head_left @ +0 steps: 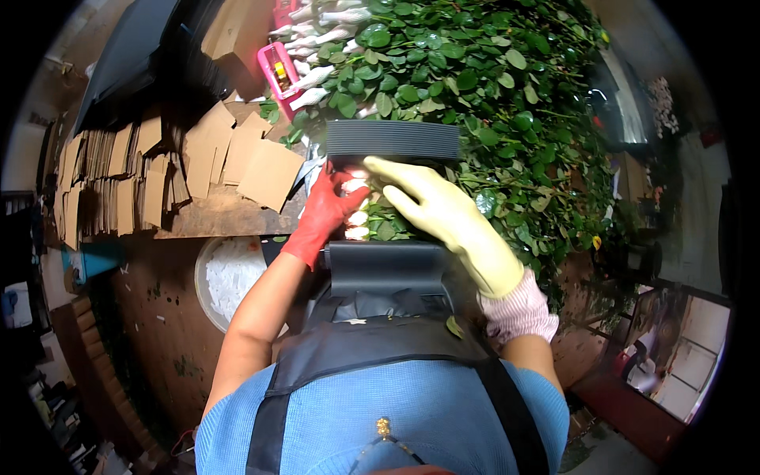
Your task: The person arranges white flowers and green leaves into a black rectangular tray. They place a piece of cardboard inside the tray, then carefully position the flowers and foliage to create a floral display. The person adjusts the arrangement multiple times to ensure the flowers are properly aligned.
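Note:
My left hand [326, 207] wears a red glove and curls its fingers and thumb round a pale rose head in a short row of blooms [357, 218]. My right hand [439, 207], in a pale yellow rubber glove with a striped cuff, reaches over the rose leaves [388, 228] with fingers stretched out, holding nothing. Both hands are between a dark ribbed sheet [393, 139] standing on the far side and a smooth dark sheet [386, 267] on the near side. The stems under the leaves are hidden.
A large heap of leafy rose stems [522, 103] covers the right of the table. Net-wrapped buds [317, 77] and a pink basket [279, 71] stand beyond. Cardboard pieces [265, 174] lie to the left. A white tub [229, 277] of pale scraps is below the table edge.

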{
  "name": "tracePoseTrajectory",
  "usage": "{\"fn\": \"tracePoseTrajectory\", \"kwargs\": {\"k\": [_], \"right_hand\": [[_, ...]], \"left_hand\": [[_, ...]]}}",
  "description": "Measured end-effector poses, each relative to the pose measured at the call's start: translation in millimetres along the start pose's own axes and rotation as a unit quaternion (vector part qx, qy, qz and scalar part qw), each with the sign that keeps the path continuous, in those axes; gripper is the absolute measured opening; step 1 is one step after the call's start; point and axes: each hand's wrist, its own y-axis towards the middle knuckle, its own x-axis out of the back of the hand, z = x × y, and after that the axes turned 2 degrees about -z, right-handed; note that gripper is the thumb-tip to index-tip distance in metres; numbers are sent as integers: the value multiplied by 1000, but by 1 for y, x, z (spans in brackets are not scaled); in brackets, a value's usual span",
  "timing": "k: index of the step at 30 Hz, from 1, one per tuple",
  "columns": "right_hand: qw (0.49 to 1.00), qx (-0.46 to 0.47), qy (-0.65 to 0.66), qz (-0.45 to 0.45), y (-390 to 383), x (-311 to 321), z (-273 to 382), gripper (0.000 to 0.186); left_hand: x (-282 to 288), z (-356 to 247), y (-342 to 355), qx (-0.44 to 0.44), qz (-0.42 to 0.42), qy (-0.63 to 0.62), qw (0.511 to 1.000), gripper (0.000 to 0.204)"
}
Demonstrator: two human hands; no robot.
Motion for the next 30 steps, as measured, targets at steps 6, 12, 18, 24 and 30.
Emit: {"fn": "tracePoseTrajectory", "kwargs": {"k": [6,12,18,24,30], "right_hand": [[861,-417,283,67,-138,74,28,43],[928,-299,213,63,-201,31,16,50],[839,-27,541,-57,-119,55,22,49],[963,53,-265,14,-26,11,-25,33],[916,-106,-360,144,2,-4,-7,45]], "left_hand": [[-1,17,2,-44,-37,68,996,76],[-4,4,-4,-1,-17,5,1000,70],[6,72,18,-248,31,27,968,48],[31,0,-11,-83,23,4,996,44],[47,-60,-31,-83,146,361,917,39]]}}
